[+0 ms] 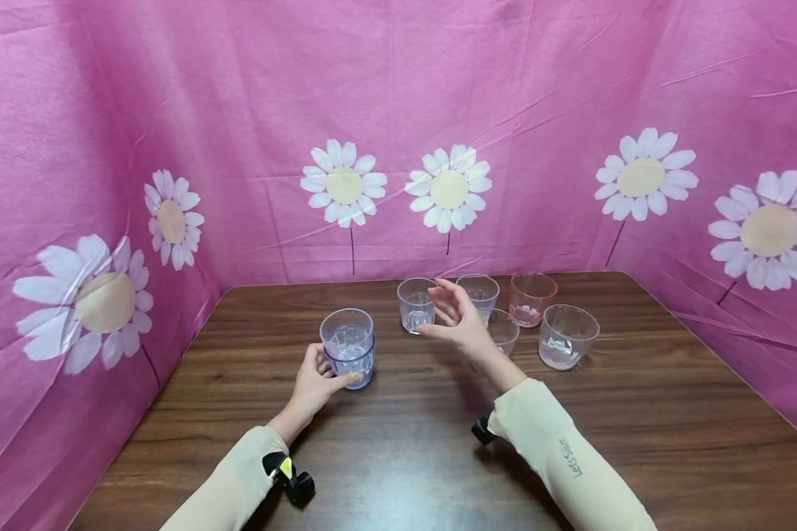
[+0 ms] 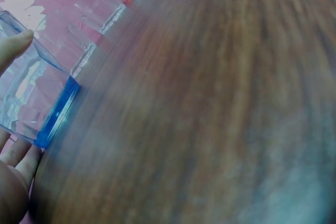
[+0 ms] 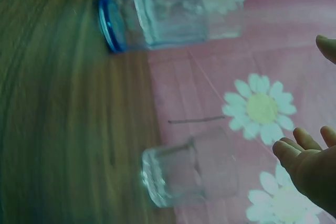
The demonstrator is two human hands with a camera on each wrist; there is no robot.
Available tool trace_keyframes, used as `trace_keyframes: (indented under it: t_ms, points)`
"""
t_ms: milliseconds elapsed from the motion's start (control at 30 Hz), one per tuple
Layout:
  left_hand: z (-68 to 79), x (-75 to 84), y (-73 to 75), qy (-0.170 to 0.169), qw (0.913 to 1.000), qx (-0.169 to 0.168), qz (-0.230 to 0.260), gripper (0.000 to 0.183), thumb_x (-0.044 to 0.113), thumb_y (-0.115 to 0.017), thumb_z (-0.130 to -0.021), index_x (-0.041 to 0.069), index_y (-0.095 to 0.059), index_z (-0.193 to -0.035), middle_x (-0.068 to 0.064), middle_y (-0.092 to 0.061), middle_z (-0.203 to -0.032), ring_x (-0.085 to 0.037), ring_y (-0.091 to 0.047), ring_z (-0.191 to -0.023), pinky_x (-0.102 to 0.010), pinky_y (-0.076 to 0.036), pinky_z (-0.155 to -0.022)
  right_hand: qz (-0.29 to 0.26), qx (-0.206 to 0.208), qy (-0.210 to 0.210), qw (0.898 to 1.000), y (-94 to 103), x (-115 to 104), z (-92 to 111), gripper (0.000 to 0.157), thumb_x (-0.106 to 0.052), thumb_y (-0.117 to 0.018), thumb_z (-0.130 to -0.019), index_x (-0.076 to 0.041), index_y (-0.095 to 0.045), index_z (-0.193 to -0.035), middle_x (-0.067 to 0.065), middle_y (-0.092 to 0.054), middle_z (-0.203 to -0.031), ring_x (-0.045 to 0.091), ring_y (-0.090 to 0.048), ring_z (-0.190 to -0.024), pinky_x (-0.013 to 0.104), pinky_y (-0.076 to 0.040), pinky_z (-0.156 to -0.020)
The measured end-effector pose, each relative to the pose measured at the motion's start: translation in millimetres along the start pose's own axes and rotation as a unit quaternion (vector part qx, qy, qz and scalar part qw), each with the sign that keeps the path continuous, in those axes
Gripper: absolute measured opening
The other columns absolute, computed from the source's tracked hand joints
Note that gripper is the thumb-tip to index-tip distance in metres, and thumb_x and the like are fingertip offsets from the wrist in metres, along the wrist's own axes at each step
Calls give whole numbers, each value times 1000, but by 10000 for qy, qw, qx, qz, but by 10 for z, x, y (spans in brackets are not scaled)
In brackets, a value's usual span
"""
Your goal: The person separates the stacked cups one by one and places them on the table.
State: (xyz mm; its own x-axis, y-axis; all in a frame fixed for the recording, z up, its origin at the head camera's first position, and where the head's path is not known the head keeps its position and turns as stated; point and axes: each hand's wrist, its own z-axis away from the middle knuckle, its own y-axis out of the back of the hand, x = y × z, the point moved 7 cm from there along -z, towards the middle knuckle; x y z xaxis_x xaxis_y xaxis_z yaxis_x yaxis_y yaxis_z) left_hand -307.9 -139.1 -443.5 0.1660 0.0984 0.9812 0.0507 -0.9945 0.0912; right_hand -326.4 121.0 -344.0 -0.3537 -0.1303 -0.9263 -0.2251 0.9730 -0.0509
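Observation:
My left hand (image 1: 315, 385) grips a blue-tinted plastic cup (image 1: 361, 366) around its lower side, thumb in front. Nested inside it is a second clear cup (image 1: 347, 324), its rim standing above the blue one. In the left wrist view the thumb (image 2: 17, 48) lies against the blue cup (image 2: 58, 111), whose thick base is near the tabletop. My right hand (image 1: 463, 324) is raised with fingers and thumb spread and nothing between them. It is nearest a clear ribbed cup (image 1: 412, 299), which stands upright; the right wrist view shows a gap between that cup (image 3: 181, 174) and the fingers.
Behind and beside the right hand stand a clear cup (image 1: 480, 291), a partly hidden clear cup (image 1: 507, 332), a pink cup (image 1: 533, 299) and a wide clear cup (image 1: 569, 338). The brown wooden table (image 1: 398, 450) meets a pink flowered cloth (image 1: 398, 88) at the back and sides.

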Motion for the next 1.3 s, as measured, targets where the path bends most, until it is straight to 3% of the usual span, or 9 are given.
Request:
trace_keyframes:
  t_ms: [200,433,767,1100,1300]
  points:
    - [-1,-2,-3,-1,10000,-10,22,64,-6,-85,-72,-2,-42,-119,-23,-61,-125,-31,-58,-115,-39,-46,-101,-85,-318,-188,9993,-257,158,-47,88,15,-74,-72,8,-28,-147,36,-36,-142,49,-33,-138,46,-28,-116]
    - [-4,17,-10,-31,10000,-42,36,64,-6,-84,-72,-3,-41,-119,-25,-59,-128,-35,-56,-119,-45,-44,-105,-11,-650,-205,9977,-554,247,-61,87,17,-75,-72,9,-29,-146,30,-43,-137,46,-39,-135,46,-31,-114]
    - [0,9,-1,-7,10000,-63,3,63,-6,-83,-74,-2,-41,-121,-23,-60,-126,-32,-57,-117,-38,-46,-101,54,-975,-207,9950,-936,366,-83,85,17,-75,-72,9,-31,-145,32,-42,-139,45,-41,-134,42,-34,-113]
    - [8,4,7,-28,10000,-70,-62,62,-5,-83,-74,-2,-41,-119,-23,-60,-126,-33,-56,-119,-41,-45,-103,458,-908,-274,9944,-1079,438,-97,87,8,-81,-73,7,-33,-145,26,-44,-146,36,-38,-139,44,-27,-116]
    - [0,4,1,-18,10000,-77,-43,61,-6,-83,-74,-2,-41,-119,-21,-60,-125,-27,-58,-115,-31,-48,-97,572,-805,-232,9948,-1084,431,-103,87,8,-83,-71,8,-36,-144,27,-49,-142,36,-43,-136,43,-29,-116]
